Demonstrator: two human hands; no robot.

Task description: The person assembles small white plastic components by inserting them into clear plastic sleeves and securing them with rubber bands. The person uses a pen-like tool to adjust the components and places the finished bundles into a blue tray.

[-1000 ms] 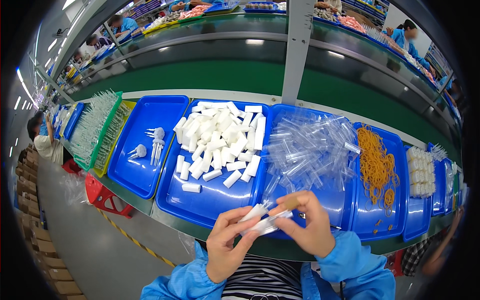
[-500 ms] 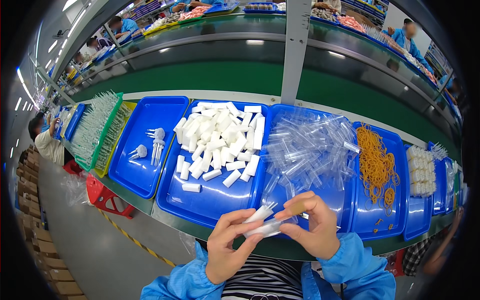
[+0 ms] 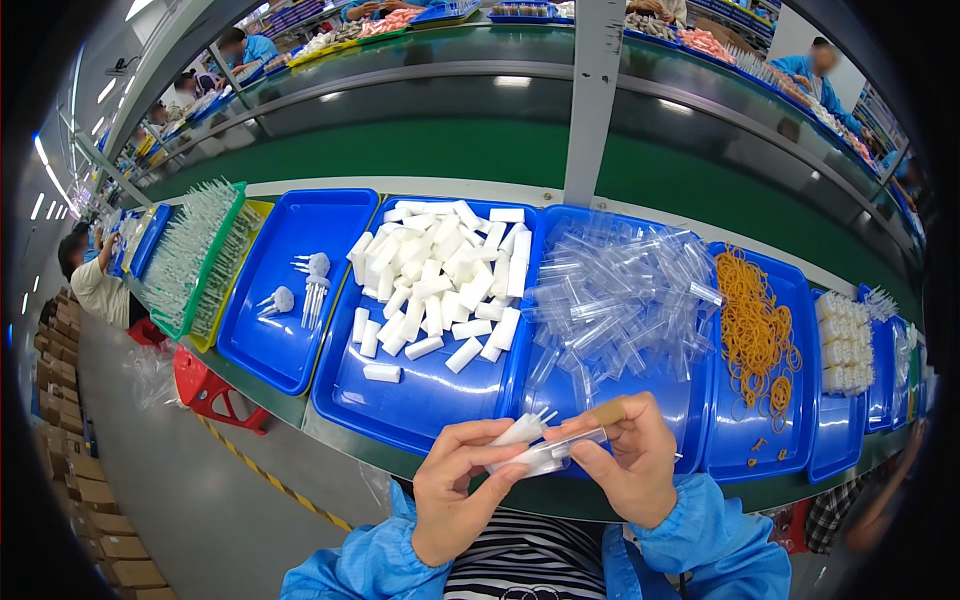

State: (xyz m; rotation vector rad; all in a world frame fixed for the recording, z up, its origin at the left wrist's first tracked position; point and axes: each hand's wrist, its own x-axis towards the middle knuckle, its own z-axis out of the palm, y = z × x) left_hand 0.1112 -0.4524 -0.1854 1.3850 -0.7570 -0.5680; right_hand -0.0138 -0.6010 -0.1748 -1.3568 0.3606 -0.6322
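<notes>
My left hand point(image 3: 455, 492) and my right hand point(image 3: 628, 462) meet near the table's front edge, both in blue sleeves. Together they pinch a small bundle of clear plastic tubes with white pieces point(image 3: 537, 447), held roughly level between the fingertips. My right forefinger wears a tan cover. Just beyond the hands lies a blue tray point(image 3: 690, 400) piled with clear plastic tubes point(image 3: 620, 300). To its left a blue tray point(image 3: 420, 405) holds a heap of white blocks point(image 3: 440, 275).
A blue tray point(image 3: 270, 345) at left holds a few white tipped sticks point(image 3: 312, 285). Green and yellow trays point(image 3: 205, 270) of clear parts stand further left. Orange rubber bands point(image 3: 755, 325) fill a tray at right. Behind runs a green conveyor point(image 3: 500, 170); other workers sit around.
The hands have drawn slightly closer together around the bundle and turned it a little. Everything on the trays stays where it was.
</notes>
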